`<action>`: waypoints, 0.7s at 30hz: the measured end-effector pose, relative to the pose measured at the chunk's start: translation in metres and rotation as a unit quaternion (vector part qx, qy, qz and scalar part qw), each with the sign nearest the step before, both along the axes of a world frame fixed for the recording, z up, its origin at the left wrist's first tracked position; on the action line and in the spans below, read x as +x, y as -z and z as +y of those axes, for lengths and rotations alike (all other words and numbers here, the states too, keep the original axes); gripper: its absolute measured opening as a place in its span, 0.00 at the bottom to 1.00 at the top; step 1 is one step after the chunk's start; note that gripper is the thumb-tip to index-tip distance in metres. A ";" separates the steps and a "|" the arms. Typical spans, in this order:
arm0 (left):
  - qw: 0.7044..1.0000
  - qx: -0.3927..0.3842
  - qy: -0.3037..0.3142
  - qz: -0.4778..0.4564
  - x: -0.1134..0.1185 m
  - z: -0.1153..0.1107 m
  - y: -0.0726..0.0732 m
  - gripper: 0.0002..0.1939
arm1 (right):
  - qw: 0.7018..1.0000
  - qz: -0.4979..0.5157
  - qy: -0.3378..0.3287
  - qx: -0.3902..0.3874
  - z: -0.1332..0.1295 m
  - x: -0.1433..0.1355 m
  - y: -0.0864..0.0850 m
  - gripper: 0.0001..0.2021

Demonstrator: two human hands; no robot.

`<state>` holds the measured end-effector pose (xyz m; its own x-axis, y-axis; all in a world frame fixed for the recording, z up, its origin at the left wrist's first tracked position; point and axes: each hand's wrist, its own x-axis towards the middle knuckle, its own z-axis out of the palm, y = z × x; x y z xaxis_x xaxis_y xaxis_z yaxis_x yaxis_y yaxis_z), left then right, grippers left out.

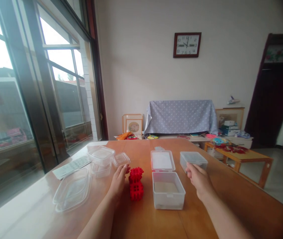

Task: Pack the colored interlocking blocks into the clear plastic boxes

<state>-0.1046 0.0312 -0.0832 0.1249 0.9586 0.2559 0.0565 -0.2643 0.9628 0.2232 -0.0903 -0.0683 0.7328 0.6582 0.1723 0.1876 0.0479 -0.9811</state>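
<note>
My left hand (118, 179) is over the table just left of a stack of red interlocking plastic blocks (136, 191). Its fingers are curled together, and whatever they may hold is hidden. Beyond its fingertips lies a small clear plastic lid (120, 159). On the other side, my right hand (199, 179) is closed in front of a lidded translucent box (195, 156) and overlaps its front edge; I cannot tell if they touch. Between the hands stands a translucent box (168, 200), its red-edged lid (163, 160) folded back and a flat brownish piece inside.
To the left are stacked clear containers (102, 156), a larger clear tray (73, 191) and a printed sheet (71, 167). A small clear item (159, 148) lies near the table's far edge. A low wooden table (241, 157) with colourful items stands at the right.
</note>
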 end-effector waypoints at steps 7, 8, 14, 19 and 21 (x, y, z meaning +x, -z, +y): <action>0.998 0.045 -0.051 -0.014 0.000 0.004 -0.002 0.27 | 0.994 -0.012 -0.079 -0.078 0.035 0.010 0.045 0.20; 0.997 0.052 -0.055 -0.009 0.000 0.004 -0.005 0.27 | 0.994 -0.016 -0.083 -0.075 0.036 0.008 0.048 0.20; 0.994 0.065 0.002 0.082 -0.003 -0.004 -0.036 0.22 | 0.990 -0.078 -0.100 -0.061 0.033 0.014 0.064 0.23; 0.963 0.081 0.105 0.234 -0.005 -0.004 -0.061 0.29 | 0.988 -0.085 -0.108 -0.065 0.033 0.018 0.067 0.23; 0.948 0.098 0.115 0.279 -0.005 0.000 -0.067 0.30 | 0.988 -0.081 -0.111 -0.066 0.034 0.019 0.069 0.23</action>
